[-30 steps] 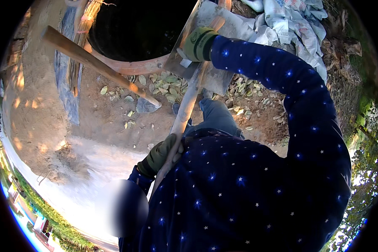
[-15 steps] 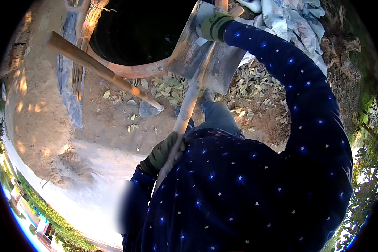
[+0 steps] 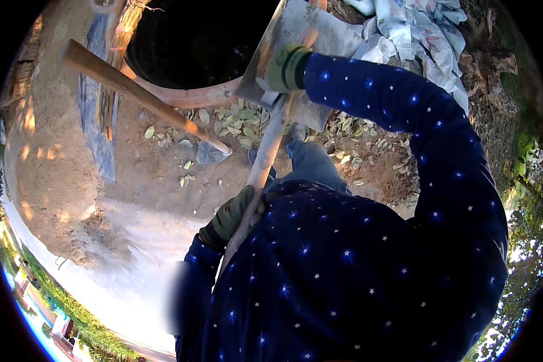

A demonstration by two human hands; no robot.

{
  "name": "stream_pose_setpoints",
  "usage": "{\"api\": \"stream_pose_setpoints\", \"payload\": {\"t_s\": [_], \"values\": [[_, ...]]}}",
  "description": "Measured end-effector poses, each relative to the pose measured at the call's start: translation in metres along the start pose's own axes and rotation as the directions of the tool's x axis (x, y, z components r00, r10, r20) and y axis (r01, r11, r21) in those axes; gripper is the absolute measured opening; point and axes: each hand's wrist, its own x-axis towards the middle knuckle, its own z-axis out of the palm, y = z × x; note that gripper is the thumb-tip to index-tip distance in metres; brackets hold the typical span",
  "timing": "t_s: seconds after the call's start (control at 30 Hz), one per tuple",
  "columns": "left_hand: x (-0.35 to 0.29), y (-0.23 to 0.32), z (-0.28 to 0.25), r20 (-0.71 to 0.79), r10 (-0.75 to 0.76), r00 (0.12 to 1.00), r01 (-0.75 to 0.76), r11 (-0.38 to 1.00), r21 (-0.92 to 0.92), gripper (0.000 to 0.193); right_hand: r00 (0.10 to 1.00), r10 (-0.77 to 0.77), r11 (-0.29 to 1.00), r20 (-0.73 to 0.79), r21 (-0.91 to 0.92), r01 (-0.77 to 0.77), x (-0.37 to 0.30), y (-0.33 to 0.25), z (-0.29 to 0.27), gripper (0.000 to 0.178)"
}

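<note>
A wooden-handled shovel (image 3: 267,151) slants across in front of me, with its wide, worn metal blade (image 3: 338,36) raised at the far end. Around the lower handle, close to my body, wraps my gloved left hand (image 3: 230,220). My gloved right hand (image 3: 283,67) is closed against the inner face of the blade, near where the handle joins it. A small pale flat piece (image 3: 269,97) shows at its fingers, pressed to the metal; its kind is unclear. Left of the shovel is a hoe (image 3: 142,99) with a thick wooden handle and a grey head by the leaves.
Beyond the blade lies a dark round opening with a reddish rim (image 3: 193,98). Pale crumpled sacks (image 3: 422,36) are at the far right. Fallen leaves (image 3: 238,123) cover the soil near my feet. A bundle of sticks (image 3: 127,30) and a grey strip (image 3: 96,120) are on the left.
My right hand has slid down the blade toward the handle joint, with the small pale piece at its fingers. My left hand keeps its hold on the handle.
</note>
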Motion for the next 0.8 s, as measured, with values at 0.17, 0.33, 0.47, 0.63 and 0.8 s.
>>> {"api": "stream_pose_setpoints", "payload": {"t_s": [0.17, 0.33, 0.47, 0.63, 0.8], "values": [[0.006, 0.004, -0.003, 0.037, -0.032, 0.999, 0.032, 0.999, 0.002, 0.057, 0.994, 0.106, 0.992, 0.021, 0.059, -0.107, -0.002, 0.044, 0.045, 0.026], [0.007, -0.001, -0.002, 0.023, 0.007, 1.000, -0.006, 0.999, -0.041, 0.057, 0.986, 0.164, 0.983, 0.018, 0.081, -0.165, -0.016, 0.022, 0.007, 0.039], [0.006, 0.008, 0.004, 0.007, -0.026, 1.000, 0.026, 1.000, 0.000, 0.058, 0.987, 0.121, 0.982, 0.107, 0.136, -0.135, 0.000, 0.023, 0.029, 0.037], [0.008, 0.002, 0.005, -0.005, 0.022, 1.000, -0.022, 1.000, -0.010, 0.058, 0.998, 0.022, 0.996, 0.055, -0.082, -0.018, -0.004, 0.014, 0.008, 0.030], [0.005, 0.000, 0.004, -0.020, -0.019, 1.000, 0.019, 1.000, 0.020, 0.059, 0.990, 0.136, 0.991, -0.045, 0.010, -0.135, -0.011, 0.016, 0.021, 0.031]]}}
